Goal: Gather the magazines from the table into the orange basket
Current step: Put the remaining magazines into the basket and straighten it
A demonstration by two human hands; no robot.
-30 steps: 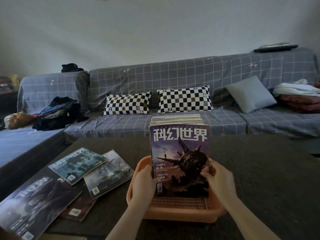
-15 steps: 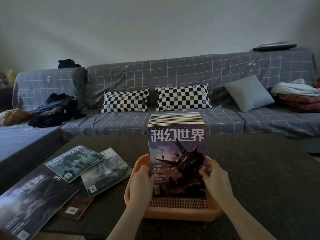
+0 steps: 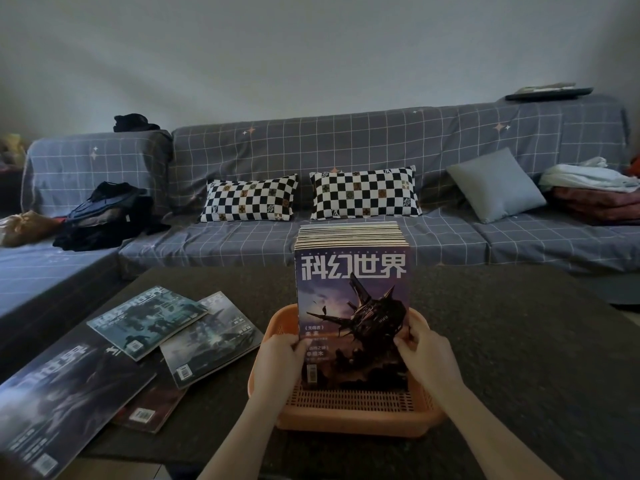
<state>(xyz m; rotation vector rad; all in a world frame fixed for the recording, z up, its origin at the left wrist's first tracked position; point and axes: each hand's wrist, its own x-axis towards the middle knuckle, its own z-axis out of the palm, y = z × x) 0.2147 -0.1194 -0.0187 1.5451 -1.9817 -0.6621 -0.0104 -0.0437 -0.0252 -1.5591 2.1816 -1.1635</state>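
Beyond the hands, a grey checked sofa (image 3: pixel 346 150) is seen along the wall. Two black-and-white chequered cushions (image 3: pixel 251 199) (image 3: pixel 365 192) are propped against its back, straight ahead of the hands. A plain grey cushion (image 3: pixel 497 185) is leaned further right, dark clothes (image 3: pixel 104 216) are heaped far left, and folded blankets (image 3: pixel 595 192) are stacked far right.
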